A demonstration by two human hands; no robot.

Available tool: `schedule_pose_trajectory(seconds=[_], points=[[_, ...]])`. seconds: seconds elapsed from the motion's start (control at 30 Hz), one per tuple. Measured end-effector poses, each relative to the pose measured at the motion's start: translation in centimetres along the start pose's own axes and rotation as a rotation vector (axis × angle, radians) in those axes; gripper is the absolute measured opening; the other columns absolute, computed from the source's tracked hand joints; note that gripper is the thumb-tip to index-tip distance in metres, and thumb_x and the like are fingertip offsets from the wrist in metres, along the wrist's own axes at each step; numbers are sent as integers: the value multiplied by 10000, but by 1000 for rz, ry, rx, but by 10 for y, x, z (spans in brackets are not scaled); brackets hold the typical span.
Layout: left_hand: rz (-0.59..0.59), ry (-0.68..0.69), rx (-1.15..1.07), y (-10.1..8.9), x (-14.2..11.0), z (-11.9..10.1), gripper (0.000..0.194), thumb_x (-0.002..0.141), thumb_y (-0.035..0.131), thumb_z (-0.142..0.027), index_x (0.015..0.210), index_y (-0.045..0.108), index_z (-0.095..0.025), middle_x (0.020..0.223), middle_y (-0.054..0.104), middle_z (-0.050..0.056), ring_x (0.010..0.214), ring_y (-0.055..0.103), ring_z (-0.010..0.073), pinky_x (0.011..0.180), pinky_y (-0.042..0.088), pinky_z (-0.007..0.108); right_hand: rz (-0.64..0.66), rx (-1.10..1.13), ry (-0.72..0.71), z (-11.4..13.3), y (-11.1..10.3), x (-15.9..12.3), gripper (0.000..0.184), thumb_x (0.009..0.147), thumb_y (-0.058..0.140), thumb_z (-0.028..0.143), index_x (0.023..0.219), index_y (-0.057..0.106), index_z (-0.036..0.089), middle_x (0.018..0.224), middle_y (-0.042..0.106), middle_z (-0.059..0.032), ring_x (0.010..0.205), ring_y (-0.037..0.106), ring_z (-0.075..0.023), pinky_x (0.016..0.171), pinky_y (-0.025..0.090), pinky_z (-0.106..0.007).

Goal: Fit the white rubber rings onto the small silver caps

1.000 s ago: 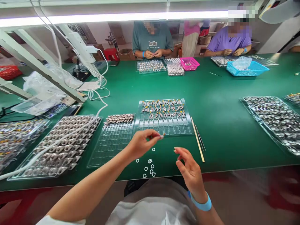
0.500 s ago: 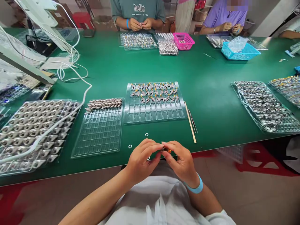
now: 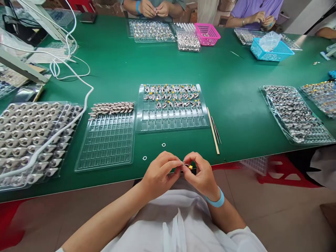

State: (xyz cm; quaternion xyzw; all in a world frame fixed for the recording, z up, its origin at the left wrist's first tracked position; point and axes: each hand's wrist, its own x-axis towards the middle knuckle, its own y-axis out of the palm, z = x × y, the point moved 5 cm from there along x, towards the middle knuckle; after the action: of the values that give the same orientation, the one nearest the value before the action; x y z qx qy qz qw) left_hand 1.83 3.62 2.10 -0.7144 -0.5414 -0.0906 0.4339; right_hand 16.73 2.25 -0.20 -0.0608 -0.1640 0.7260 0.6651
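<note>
In front of my body, at the table's edge, both hands meet over a small metal part with a yellow piece (image 3: 190, 167). My left hand (image 3: 161, 173) pinches its left side between thumb and fingertips. My right hand (image 3: 201, 176), with a blue band at the wrist, grips the other side, the yellow piece showing between its fingers. Fingertips cover much of the part. Two small white rings (image 3: 163, 144) lie on the table just beyond my left hand. Ahead is a clear tray (image 3: 172, 122), its far rows filled with similar grey parts with yellow pieces.
Tweezers (image 3: 216, 130) and a wooden stick (image 3: 213, 130) lie right of that tray. To the left are a partly filled clear tray (image 3: 105, 150), trays of grey parts (image 3: 28, 140) and a white cable (image 3: 63, 134) across them. Another full tray (image 3: 296, 115) sits right. Two co-workers sit opposite.
The view has shifted slightly, so the table sits a little higher. My right fingers have curled more around the part, and its yellow piece shows more brightly. Both hands stay together.
</note>
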Motion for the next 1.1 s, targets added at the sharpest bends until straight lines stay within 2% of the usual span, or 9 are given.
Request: schedule_pose_trajectory(seconds=[0.2, 0.3, 0.4, 0.53, 0.6, 0.67, 0.83, 0.93, 1.1], points=[[13, 20, 10, -1, -4, 0, 251, 834, 633, -49, 1033, 585, -194, 859, 657, 54, 755, 602, 144, 676, 538, 279, 31, -32, -80, 8, 0, 3, 108, 824, 532, 119, 845, 583, 212, 836, 593, -22, 816, 571, -166, 741, 471, -311], [28, 52, 25, -1, -5, -1, 214, 853, 621, -70, 1025, 584, -192, 837, 667, 56, 745, 610, 150, 672, 535, 289, 84, 36, -38, 7, 2, 4, 91, 828, 522, 126, 834, 558, 209, 877, 610, -35, 846, 583, -171, 758, 478, -314], [38, 77, 38, -1, -5, -3, 185, 871, 605, -88, 1019, 585, -198, 825, 673, 54, 740, 617, 155, 667, 533, 297, 138, 66, 23, 2, 3, 3, 61, 833, 531, 148, 819, 548, 206, 847, 608, -28, 790, 569, -158, 721, 471, -299], [46, 68, 4, -2, -5, -5, 251, 863, 604, -61, 1073, 583, -198, 831, 688, 57, 739, 621, 158, 669, 537, 302, 139, 59, 45, -2, 3, 2, 66, 831, 531, 152, 798, 550, 205, 786, 589, -13, 733, 544, -149, 671, 447, -287], [33, 14, -40, -4, -5, -5, 288, 867, 605, -63, 1118, 578, -204, 858, 704, 57, 758, 636, 157, 681, 541, 295, 109, 67, 40, -3, 2, 2, 79, 837, 523, 147, 792, 553, 205, 772, 585, -11, 720, 539, -147, 665, 442, -288], [31, -97, -89, -5, -6, -2, 264, 870, 628, -107, 1111, 596, -210, 875, 715, 56, 767, 649, 157, 687, 543, 290, 71, 84, 39, -4, 1, 1, 90, 845, 516, 146, 790, 554, 206, 771, 588, -14, 722, 545, -149, 669, 446, -293], [79, -369, -236, -6, -10, 6, 79, 859, 658, -188, 937, 665, -201, 775, 707, 43, 691, 643, 160, 664, 537, 301, 16, 95, 24, -2, 1, -1, 84, 854, 528, 152, 799, 556, 208, 804, 599, -22, 762, 571, -161, 697, 460, -307], [74, -426, -274, -6, -9, 7, 63, 867, 622, -163, 873, 673, -200, 735, 694, 34, 656, 627, 152, 643, 522, 299, 9, 86, 9, 2, 2, -1, 86, 846, 535, 139, 797, 551, 207, 812, 599, -26, 773, 576, -163, 709, 466, -311], [46, -429, -251, -5, -7, 6, 80, 858, 597, -148, 819, 653, -191, 700, 672, 31, 642, 605, 151, 634, 511, 301, -13, 51, 2, 6, 5, 1, 95, 832, 532, 132, 776, 542, 209, 796, 609, -27, 754, 576, -160, 690, 470, -308]])
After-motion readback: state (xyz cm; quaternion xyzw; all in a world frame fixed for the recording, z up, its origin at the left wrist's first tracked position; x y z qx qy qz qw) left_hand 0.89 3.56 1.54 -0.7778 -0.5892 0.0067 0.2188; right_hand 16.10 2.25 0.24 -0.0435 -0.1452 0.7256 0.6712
